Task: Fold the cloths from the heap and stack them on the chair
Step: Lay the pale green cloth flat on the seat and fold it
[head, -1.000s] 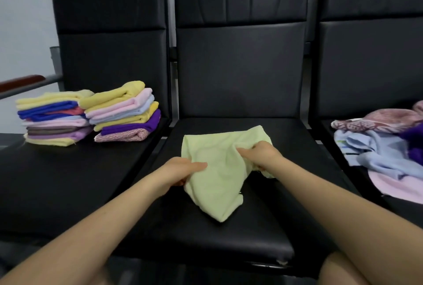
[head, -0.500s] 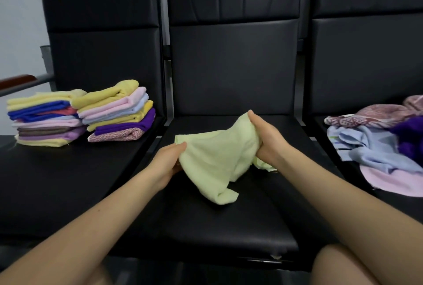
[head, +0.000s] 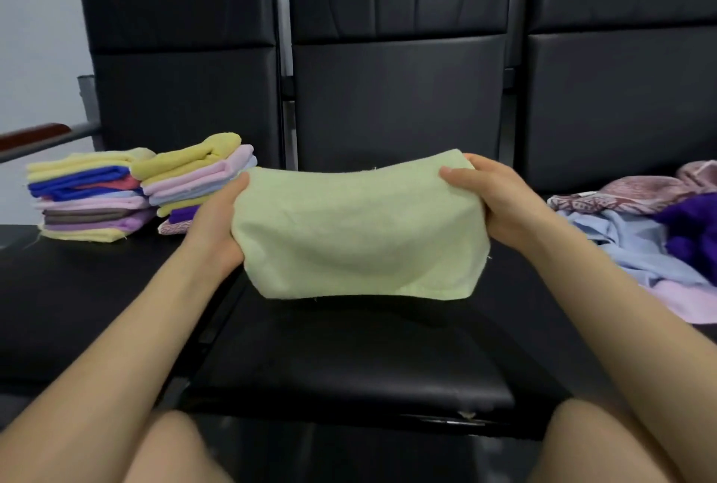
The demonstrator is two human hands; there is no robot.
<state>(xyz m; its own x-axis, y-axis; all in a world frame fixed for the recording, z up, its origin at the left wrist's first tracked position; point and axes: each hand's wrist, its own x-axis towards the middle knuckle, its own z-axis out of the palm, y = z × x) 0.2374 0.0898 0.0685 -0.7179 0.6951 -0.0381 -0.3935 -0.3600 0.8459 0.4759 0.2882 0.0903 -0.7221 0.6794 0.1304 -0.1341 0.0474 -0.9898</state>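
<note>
- Setting: three black padded chairs side by side against a pale wall: left chair (head: 116, 288), middle chair (head: 349, 358), right chair (head: 620, 94). Each has a tall back and a flat seat.
- Left of the left chair, a dark rail (head: 42, 139) with a reddish-brown top section runs off toward the picture's edge.
- Light green cloth (head: 361, 234): held up in the air above the rear half of the middle chair's seat, not touching it. It is stretched sideways between both hands, top edge sagging slightly in the middle, lower edge hanging free and curving.
- Left hand (head: 217, 226): clamped on the cloth's left end, thumb on top near the upper corner, fingers hidden behind the fabric.
- Right hand (head: 500, 207): clamped on the cloth's right end, thumb lying across the front of the upper corner, fingers wrapped behind.
- The hands are well apart, the cloth's full width between them.
- Folded stacks on the left chair's seat, toward its rear edge: far-left stack (head: 85, 199) shows yellow, blue, pink, brown and lilac layers; second stack (head: 194, 179), just beside it nearer the right edge of that seat, shows mustard, pink, pale blue, yellow and purple. The left hand partly hides its lower layers.
- Unfolded heap (head: 640, 234) on the right chair's seat: patterned pink, pale blue, deep purple and light pink cloths, rumpled and overlapping.
- Both bare forearms and knees show at the bottom of the view.
</note>
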